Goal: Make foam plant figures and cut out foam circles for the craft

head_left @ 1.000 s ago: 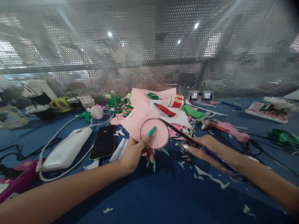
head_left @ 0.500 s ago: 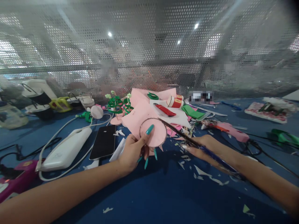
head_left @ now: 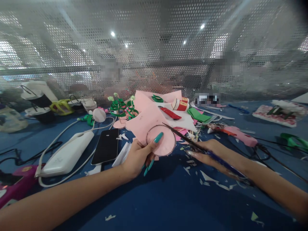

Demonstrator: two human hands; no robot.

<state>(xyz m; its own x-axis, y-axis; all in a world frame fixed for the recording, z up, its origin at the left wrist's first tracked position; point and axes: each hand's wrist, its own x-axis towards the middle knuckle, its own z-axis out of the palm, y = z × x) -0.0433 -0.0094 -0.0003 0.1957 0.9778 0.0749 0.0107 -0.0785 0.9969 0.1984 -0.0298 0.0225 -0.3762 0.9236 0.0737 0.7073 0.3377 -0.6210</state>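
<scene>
My left hand (head_left: 141,155), with long teal nails, pinches a round piece of pink paper (head_left: 166,144) edged by a dark line. The thumb lies on its face; the other fingers are mostly behind it. My right hand (head_left: 204,152) is closed around a pair of scissors (head_left: 178,133) with dark blades and a blue handle that runs back along the forearm. The blade tips are by the upper right edge of the round piece; whether they touch it I cannot tell. Behind it lies a large pink paper sheet (head_left: 144,120).
On the blue table are a black phone (head_left: 106,146), a white power bank (head_left: 68,154) with cables, green spiral paper plants (head_left: 117,107), a red cutter (head_left: 170,113), a red-and-white roll (head_left: 180,105), and a pink glue gun (head_left: 240,136). Paper scraps (head_left: 211,179) litter the right. A perforated metal panel (head_left: 154,48) stands behind.
My left hand has turned the round pink paper and shifted it slightly right and down. Its lower fingers have drawn in to the left. My right hand and the scissors have barely moved.
</scene>
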